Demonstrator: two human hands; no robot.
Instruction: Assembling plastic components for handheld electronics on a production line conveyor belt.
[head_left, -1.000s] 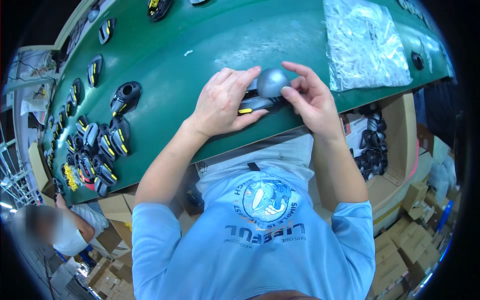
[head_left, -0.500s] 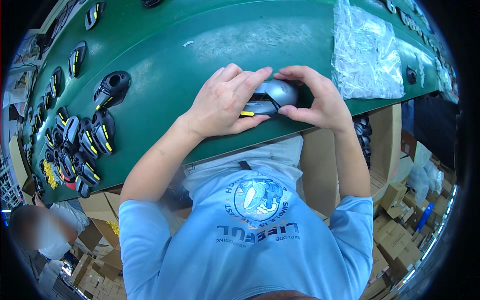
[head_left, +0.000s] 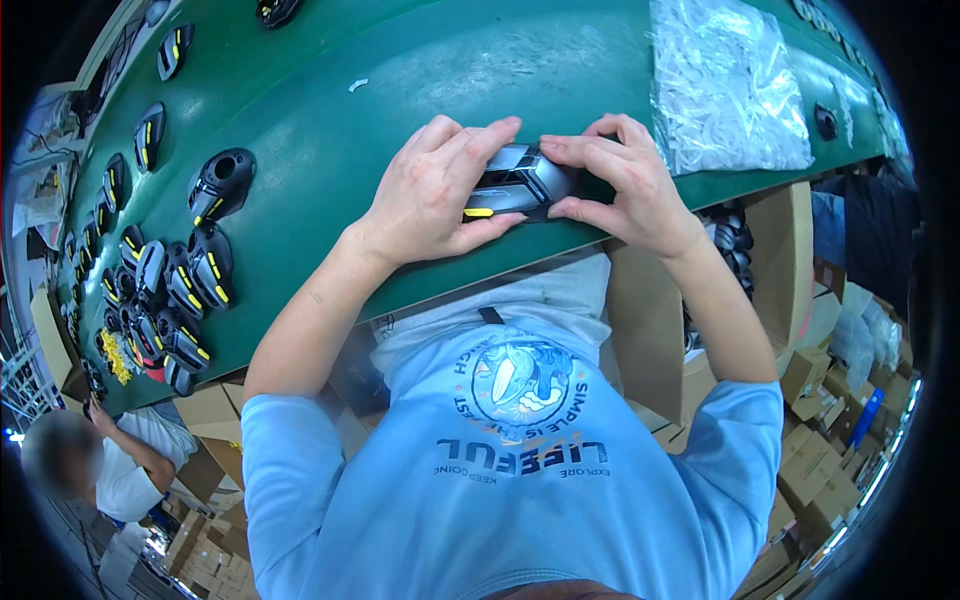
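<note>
Green surface spreads under the work, and near its close edge sits the shell, grey and black with a yellow strip, between the person's two hands. The left hand grips its left end, thumb along the near side and fingers over the far side, hiding that end from view. The right hand is curled about the other end, thumb and fingertips pressed to it. To the right lies a clear bag of pale pieces, with a small dark part beyond it. On the left a holed shell lies apart from a heap of similar shells, beside which are yellow bits; a white scrap lies farther back. Below the surface, on the right, an open carton holds dark parts; a co-worker is at lower left. One second ago the right hand held a silver dome at its fingertips over the shell; now the dome sits down on the shell's right end, more level than half a second ago.
</note>
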